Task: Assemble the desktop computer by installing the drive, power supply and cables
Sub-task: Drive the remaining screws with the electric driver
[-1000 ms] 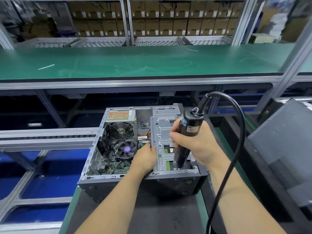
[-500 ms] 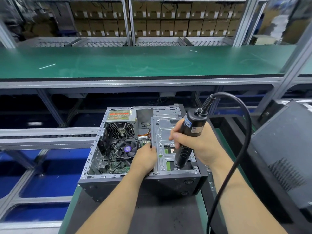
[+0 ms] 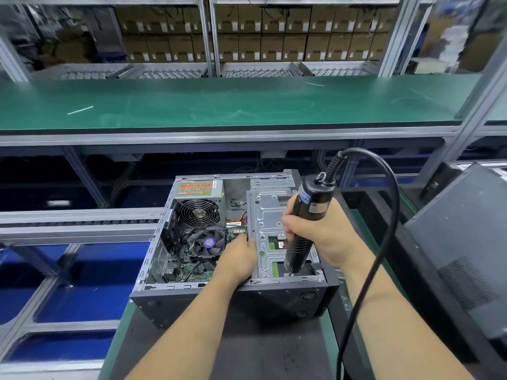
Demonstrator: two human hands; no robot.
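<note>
So this looks like the drive-mounting step: the open computer case lies on its side at the near end of the dark mat, and the right hand is clenched around a black electric screwdriver, held nearly upright with its bit down at the near right corner of the metal drive cage. I'd guess a screw is being driven there to fix the cage or the drive under it.

The left hand rests on the cage's left edge, just beside the CPU cooler fan, probably steadying it. Its fingers are tucked down out of sight, so I can't tell if they're gripping anything.

The power supply is already sitting in the far left corner of the case, with its wires running toward the motherboard.

Next move, I reckon: keep the bit square and pressed down until the screw seats, then go on to the next hole.

Hard to make out:
- the bit tip and any screw are too small to see
- the drive itself only shows as green slivers through the cage slots
- the screwdriver's cable runs off the bottom edge
- whether any cables are plugged in
</note>
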